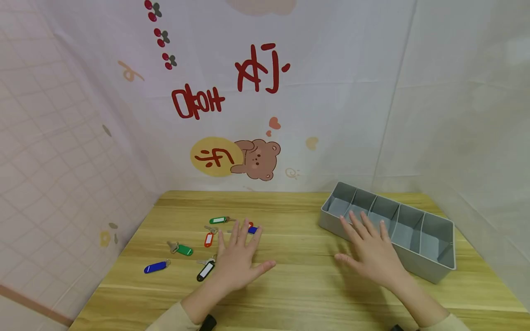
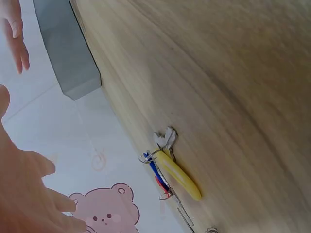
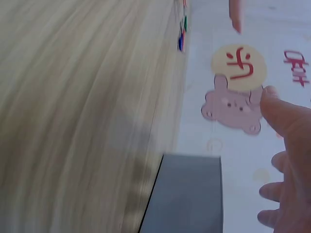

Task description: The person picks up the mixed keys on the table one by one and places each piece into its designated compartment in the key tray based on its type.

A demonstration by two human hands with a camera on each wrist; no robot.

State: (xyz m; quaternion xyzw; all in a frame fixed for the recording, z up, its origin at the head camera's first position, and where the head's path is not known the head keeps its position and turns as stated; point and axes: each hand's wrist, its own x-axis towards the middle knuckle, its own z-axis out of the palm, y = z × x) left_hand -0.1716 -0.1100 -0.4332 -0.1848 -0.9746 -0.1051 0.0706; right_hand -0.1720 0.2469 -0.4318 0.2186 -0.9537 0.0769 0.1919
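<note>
My left hand (image 1: 239, 264) is spread palm down above the table, fingers straight, holding nothing. Under and beside it lie several keys with plastic tags: a black tag (image 1: 205, 271), a blue tag (image 1: 155, 267), a green tag (image 1: 184, 250), a red tag (image 1: 209, 239), another green tag (image 1: 217, 220) and a second blue tag (image 1: 252, 230). A yellow tag (image 2: 179, 174) with its key shows in the left wrist view, hidden by the hand in the head view. My right hand (image 1: 374, 255), also spread and holding nothing, hovers by the grey divided box (image 1: 422, 271), its fingertips overlapping the near wall.
The box stands at an angle on the right of the wooden table (image 1: 298, 294), its several compartments facing up. A white printed cloth (image 1: 339, 115) hangs behind the table, and more cloth (image 1: 62, 161) closes off the left side.
</note>
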